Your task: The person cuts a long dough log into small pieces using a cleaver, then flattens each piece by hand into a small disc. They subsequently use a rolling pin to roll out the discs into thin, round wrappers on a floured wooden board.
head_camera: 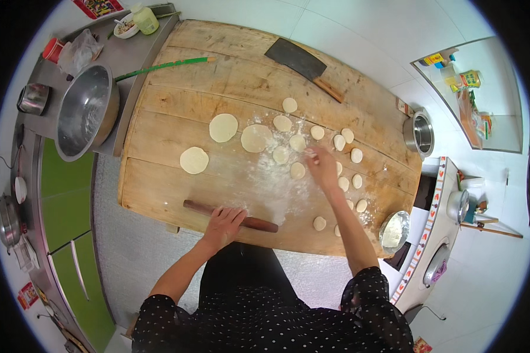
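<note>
My left hand (224, 226) lies over a dark wooden rolling pin (260, 224) near the table's front edge, its fingers wrapped across the pin. Among small flattened dough rounds, my right hand (321, 167) is blurred; something whitish shows at its fingertips, and whether it is held I cannot tell. Just left of those fingers lie a dough round (297, 142) and another dough round (297, 170). Rolled-out wrappers, a wide dough wrapper (256, 138), a second wrapper (223, 128) and a third wrapper (194, 160), lie farther left. Loose flour (269, 185) dusts the wood between my hands.
A cleaver (296, 58) lies at the back of the wooden table (181, 97). At the right corner stands a bowl of flour (394, 234), with a steel pot (419, 132) behind it. A large steel basin (88, 110) and a green stick (168, 66) are on the left.
</note>
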The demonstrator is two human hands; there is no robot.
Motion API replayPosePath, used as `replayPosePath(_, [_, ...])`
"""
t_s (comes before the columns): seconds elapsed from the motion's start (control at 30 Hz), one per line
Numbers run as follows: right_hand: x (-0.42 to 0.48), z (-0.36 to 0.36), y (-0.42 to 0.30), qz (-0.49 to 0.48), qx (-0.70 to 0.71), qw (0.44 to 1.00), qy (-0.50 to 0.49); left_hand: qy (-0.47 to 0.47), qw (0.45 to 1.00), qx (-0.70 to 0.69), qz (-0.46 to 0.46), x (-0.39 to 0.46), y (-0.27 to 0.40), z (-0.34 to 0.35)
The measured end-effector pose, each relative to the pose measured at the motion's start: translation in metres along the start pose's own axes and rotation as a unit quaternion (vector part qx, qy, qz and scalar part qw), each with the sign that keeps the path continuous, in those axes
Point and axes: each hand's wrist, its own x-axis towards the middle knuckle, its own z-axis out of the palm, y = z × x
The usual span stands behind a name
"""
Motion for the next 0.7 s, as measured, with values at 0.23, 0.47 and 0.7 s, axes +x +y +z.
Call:
replayPosePath(0.23, [0.016,0.054,-0.017,-0.083,-0.117,0.990,0.011,-0.006,1.000,-0.007,0.007,0.007,-0.001,0.000])
replayPosePath(0.47, [-0.064,0.059,-0.046,0.081,0.114,0.971,-0.195,-0.001,0.999,0.013,0.029,-0.007,-0.006,0.004])
replayPosePath(0.7, [-0.108,0.100,-0.030,-0.055,0.056,0.987,-0.138,-0.044,0.992,0.046,-0.110,0.028,0.019,0.009])
